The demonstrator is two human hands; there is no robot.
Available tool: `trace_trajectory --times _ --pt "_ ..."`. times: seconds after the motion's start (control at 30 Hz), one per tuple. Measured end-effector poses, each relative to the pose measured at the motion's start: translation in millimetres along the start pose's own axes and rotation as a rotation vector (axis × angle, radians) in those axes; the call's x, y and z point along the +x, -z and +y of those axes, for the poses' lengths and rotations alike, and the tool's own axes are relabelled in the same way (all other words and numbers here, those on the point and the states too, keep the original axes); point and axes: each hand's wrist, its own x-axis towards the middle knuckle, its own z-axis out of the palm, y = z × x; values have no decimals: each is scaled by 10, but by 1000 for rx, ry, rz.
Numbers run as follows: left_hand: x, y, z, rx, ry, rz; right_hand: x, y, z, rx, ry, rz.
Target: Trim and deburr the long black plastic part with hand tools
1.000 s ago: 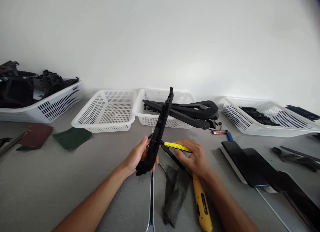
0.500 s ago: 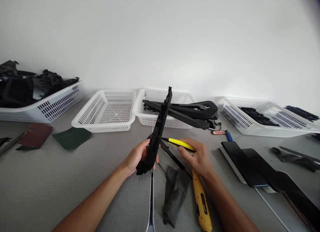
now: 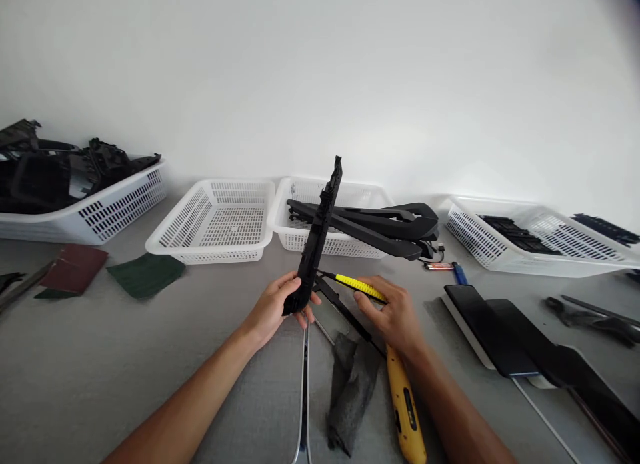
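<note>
My left hand (image 3: pixel 275 306) grips the lower end of a long, narrow black plastic part (image 3: pixel 316 234) with small clips along it. The part stands tilted, its upper end leaning away to the right. A slim pen-like tool with a yellow ribbed handle (image 3: pixel 361 287) sits in the closed fingers of my right hand (image 3: pixel 395 314). Its thin dark tip points left and is close to the part's right edge; whether they touch I cannot tell. Below my hands lie a yellow-bodied tool (image 3: pixel 406 411) with a long dark front end and a crumpled grey cloth (image 3: pixel 350 391).
A white basket (image 3: pixel 327 244) behind the part holds several long black trim pieces (image 3: pixel 380 225). Another white basket (image 3: pixel 213 256) stands left of it, with filled baskets (image 3: pixel 120 211) at far left and right. A phone (image 3: pixel 487 334) and green and red sheets (image 3: pixel 146 275) lie around.
My left hand and the black part have moved up and away from me, and the part stands a little steeper. My right hand with the yellow-handled tool has barely moved.
</note>
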Motion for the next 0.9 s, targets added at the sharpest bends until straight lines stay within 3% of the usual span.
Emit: trace_trajectory --times 0.33,0.9 --pt "-2 8 9 -25 -44 24 -10 51 -60 -11 123 -60" --pt "2 2 -1 40 -51 28 -25 25 -68 -28 174 -69"
